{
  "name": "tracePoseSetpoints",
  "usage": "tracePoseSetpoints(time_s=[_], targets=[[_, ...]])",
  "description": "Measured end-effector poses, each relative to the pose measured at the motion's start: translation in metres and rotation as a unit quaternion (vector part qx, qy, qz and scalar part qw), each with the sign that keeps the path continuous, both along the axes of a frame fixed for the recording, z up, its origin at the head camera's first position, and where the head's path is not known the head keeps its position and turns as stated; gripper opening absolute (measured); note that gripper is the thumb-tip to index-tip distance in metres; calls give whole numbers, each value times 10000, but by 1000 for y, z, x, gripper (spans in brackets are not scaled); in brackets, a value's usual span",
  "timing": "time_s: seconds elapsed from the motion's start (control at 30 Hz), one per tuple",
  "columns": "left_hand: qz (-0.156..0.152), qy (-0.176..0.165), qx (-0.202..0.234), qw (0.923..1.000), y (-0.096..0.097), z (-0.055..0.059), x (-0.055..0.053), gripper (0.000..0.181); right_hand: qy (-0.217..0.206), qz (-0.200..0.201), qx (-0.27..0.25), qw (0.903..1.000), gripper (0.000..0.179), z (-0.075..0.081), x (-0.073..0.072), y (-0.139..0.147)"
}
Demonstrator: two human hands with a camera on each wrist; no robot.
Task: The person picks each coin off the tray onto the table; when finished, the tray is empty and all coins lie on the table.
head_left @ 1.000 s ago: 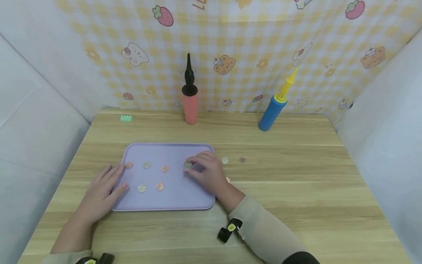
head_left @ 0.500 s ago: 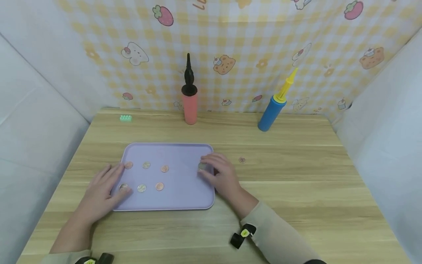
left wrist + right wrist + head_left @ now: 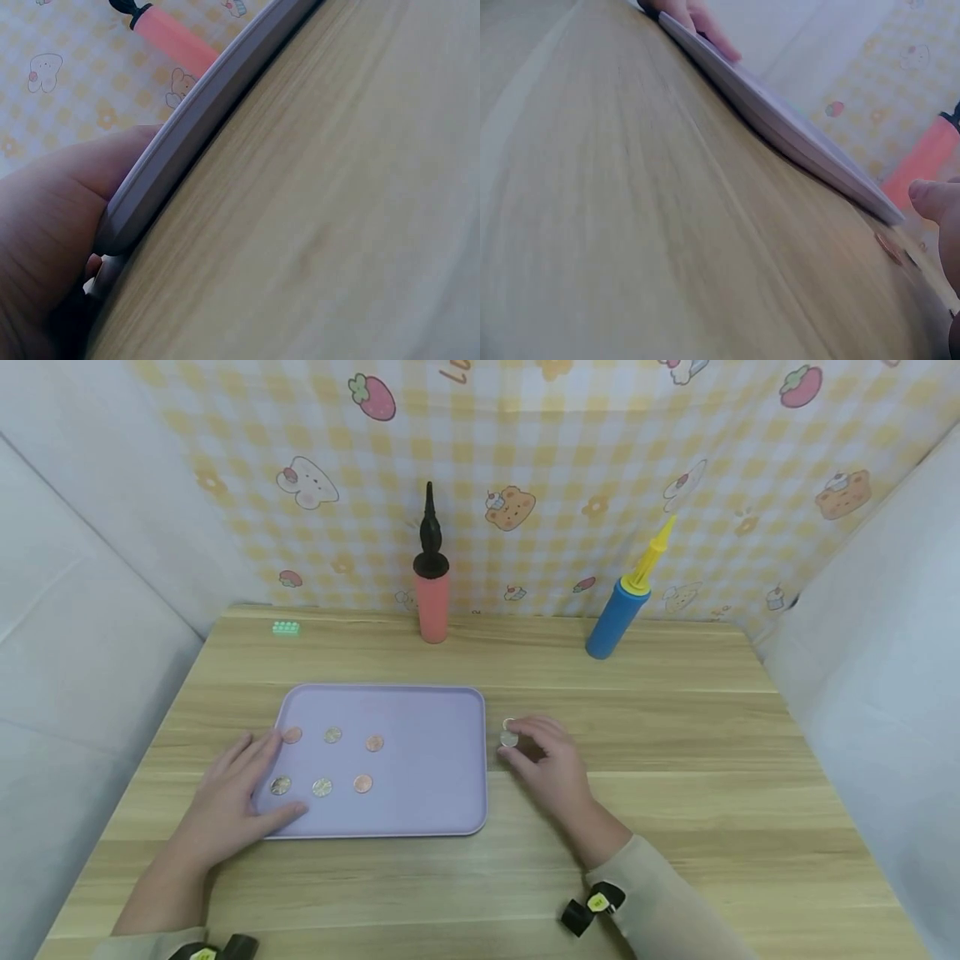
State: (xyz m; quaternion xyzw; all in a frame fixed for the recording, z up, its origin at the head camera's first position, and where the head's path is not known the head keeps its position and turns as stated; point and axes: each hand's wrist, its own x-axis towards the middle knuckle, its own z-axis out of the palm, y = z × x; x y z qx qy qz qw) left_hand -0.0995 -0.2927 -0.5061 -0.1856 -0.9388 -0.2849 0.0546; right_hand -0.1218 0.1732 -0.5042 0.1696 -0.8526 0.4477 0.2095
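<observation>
Right hand [image 3: 551, 770] pinches silver coin [image 3: 508, 739], just right of tray [image 3: 431, 814]. Left hand [image 3: 228, 806], fingers [image 3: 262, 760] extended, rests at tray's left edge.

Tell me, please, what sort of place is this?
Probably a small tabletop filming booth: a wood-grain table, plain white side walls and a yellow-checked cartoon backdrop behind it.

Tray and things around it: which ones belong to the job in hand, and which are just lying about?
Likely in use: lilac tray touched by left hand; six coins on tray; coin pinched by right hand; copper-coloured coin on table.

Likely just lying about: pink hand pump; blue hand pump; mint toy brick.
</observation>
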Motion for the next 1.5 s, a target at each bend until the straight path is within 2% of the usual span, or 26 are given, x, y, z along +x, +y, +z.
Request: tracePoseSetpoints(time_s=[0.2,0.33,0.57,0.77,1.07,1.2,1.5], targets=[[36,-87,54,9999,0,1,0,119,-235,-404,215,9987,32,-2,5,22],[64,-136,40,9999,0,1,0,120,-379,-496,266,9977,33,0,10,34],[54,-136,69,9999,1,2,1,121,-270,-494,543,9969,34,0,19,52],[-2,-52,90,9999,1,-1,0,120,-811,-627,692,9923,33,-3,32,65],[8,-1,150,9999,-1,0,1,120,-1192,-481,814,9884,28,5,31,62],[25,-51,139,9999,-1,2,2,119,-1172,-478,914,9877,25,6,31,61],[35,-117,93,9999,-1,3,0,120,-727,-424,1031,9911,20,3,33,60]])
